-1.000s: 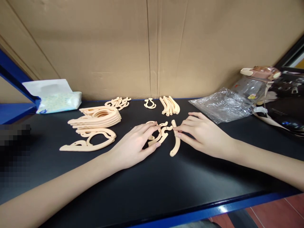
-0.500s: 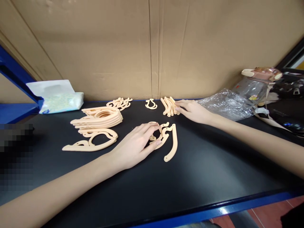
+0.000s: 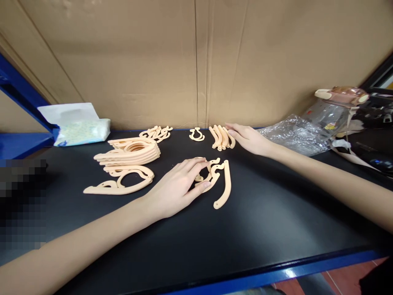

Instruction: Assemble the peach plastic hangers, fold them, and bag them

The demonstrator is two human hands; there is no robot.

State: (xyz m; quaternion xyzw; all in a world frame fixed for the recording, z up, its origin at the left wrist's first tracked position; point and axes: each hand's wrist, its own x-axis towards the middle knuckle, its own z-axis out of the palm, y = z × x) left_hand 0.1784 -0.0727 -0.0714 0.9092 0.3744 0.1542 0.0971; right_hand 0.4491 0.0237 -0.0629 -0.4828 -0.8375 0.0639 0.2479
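Note:
My left hand lies on the black tabletop with thumb and fingers closed round small cream plastic hook pieces. A long curved cream arm piece lies just right of them, touching nothing else. My right hand reaches to the back of the table, fingers stretched out and touching a small pile of curved arm pieces. A single hook piece lies left of that pile.
A stack of cream hanger bodies and one loose body lie at the left, more small hooks behind them. A tissue pack is back left; a clear plastic bag and bottle are back right. Cardboard walls the rear.
My right hand let go of the long curved piece beside my left hand and moved back to the pile of arm pieces. My left hand stayed on the hook pieces.

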